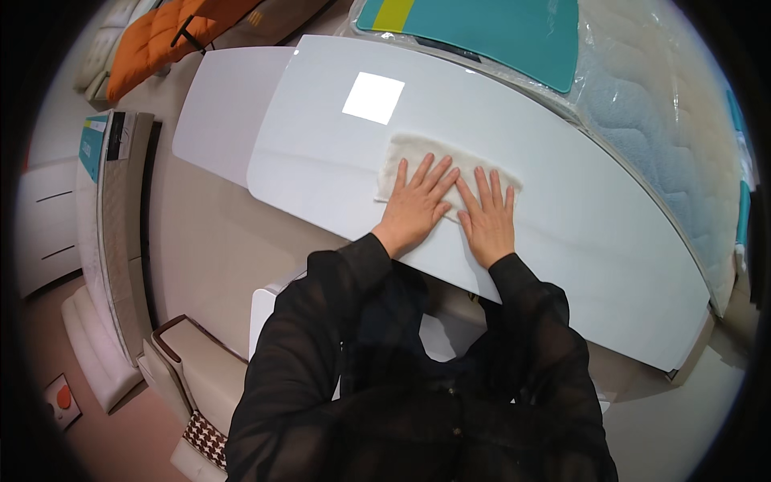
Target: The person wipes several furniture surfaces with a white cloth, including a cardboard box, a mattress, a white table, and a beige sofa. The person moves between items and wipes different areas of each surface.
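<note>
A cream-coloured cloth [415, 146] lies flat on the glossy white tabletop [313, 150] in front of me. My left hand [415, 205] presses down on its left half with fingers spread. On the right part of the cloth rests my right hand [491, 223], also palm down, its fingers apart and pointing away from me. The index fingertips of both hands come close together near the cloth's middle. Neither hand grasps the cloth. Part of it is hidden under my fingers and palms. A bright square of light reflects off the tabletop beyond the cloth.
Behind the table is a plastic-wrapped mattress [638, 150] with a teal panel [482, 36] on it. A lower white surface [223, 114] adjoins at left. Further left are an upright mattress [117, 241], an orange cushioned seat [156, 54] and a beige armchair [211, 367].
</note>
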{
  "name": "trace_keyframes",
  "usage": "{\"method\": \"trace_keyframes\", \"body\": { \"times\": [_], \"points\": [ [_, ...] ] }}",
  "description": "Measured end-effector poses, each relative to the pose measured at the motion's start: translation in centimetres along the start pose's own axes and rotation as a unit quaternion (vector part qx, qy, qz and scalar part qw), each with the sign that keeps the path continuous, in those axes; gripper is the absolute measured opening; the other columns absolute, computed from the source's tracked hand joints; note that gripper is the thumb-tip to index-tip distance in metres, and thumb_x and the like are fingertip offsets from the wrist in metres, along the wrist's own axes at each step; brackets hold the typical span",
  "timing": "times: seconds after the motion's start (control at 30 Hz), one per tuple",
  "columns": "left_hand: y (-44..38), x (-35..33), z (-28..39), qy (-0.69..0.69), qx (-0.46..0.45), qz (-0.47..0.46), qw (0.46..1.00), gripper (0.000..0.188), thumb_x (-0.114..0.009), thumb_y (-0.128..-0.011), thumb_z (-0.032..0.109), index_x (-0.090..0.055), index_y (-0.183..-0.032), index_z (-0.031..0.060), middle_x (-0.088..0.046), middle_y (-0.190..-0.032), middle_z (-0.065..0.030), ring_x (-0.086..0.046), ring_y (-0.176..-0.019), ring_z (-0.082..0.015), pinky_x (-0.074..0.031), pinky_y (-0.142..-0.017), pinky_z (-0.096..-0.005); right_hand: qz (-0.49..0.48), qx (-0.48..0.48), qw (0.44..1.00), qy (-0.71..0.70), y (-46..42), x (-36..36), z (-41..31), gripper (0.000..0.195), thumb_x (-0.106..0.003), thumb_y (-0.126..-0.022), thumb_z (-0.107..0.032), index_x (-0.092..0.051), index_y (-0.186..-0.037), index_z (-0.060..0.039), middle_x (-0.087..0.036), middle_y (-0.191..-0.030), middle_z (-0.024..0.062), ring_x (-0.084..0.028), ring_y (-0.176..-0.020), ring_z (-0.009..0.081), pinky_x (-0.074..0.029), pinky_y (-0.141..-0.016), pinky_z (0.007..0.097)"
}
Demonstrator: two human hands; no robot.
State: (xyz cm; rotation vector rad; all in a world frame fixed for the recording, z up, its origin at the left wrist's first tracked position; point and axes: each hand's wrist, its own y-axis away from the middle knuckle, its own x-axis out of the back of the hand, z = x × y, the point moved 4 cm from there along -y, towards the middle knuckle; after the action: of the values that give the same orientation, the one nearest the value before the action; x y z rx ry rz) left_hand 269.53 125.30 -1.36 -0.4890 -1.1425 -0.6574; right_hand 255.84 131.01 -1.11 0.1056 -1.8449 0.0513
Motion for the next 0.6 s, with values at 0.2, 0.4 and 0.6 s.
{"method": "trace_keyframes", "body": {
  "times": [0.2, 0.4, 0.6],
  "points": [
    [-6.9, 1.2, -4.9, -0.036, -0.022, 0.075, 0.996, 0.053, -0.046, -0.092, 0.030, -0.034, -0.141, 0.0142, -0.028, -0.149, -0.0057, -0.021, -0.138, -0.0305, -0.012, -0.108, -0.0592, 0.089, 0.008, 0.996, 0.030, -8.3, -0.1, 1.7, 0.055, -0.052, -0.090, -0.029, -0.033, -0.142, -0.0236, -0.025, -0.149, 0.0117, -0.020, -0.138, 0.0346, -0.016, -0.108, 0.0564],
    [-12.5, 2.1, -10.3, -0.051, 0.015, 0.075, 0.996, 0.052, -0.036, -0.096, 0.039, -0.031, -0.144, 0.0195, -0.022, -0.152, -0.0041, -0.016, -0.140, -0.0343, -0.010, -0.108, -0.0601, 0.102, -0.005, 0.994, 0.041, -16.4, -0.3, 2.0, 0.053, -0.046, -0.093, -0.032, -0.031, -0.143, -0.0247, -0.024, -0.150, 0.0122, -0.018, -0.139, 0.0352, -0.014, -0.109, 0.0574],
    [-9.0, 3.0, -13.8, -0.076, 0.080, 0.043, 0.993, 0.053, -0.038, -0.094, 0.034, -0.028, -0.144, 0.0175, -0.020, -0.152, -0.0048, -0.015, -0.140, -0.0354, -0.012, -0.107, -0.0622, 0.095, 0.016, 0.995, 0.036, -18.1, -2.3, -2.8, 0.055, -0.047, -0.092, -0.034, -0.032, -0.143, -0.0224, -0.024, -0.150, 0.0128, -0.018, -0.139, 0.0355, -0.013, -0.108, 0.0589]
  ]
}}
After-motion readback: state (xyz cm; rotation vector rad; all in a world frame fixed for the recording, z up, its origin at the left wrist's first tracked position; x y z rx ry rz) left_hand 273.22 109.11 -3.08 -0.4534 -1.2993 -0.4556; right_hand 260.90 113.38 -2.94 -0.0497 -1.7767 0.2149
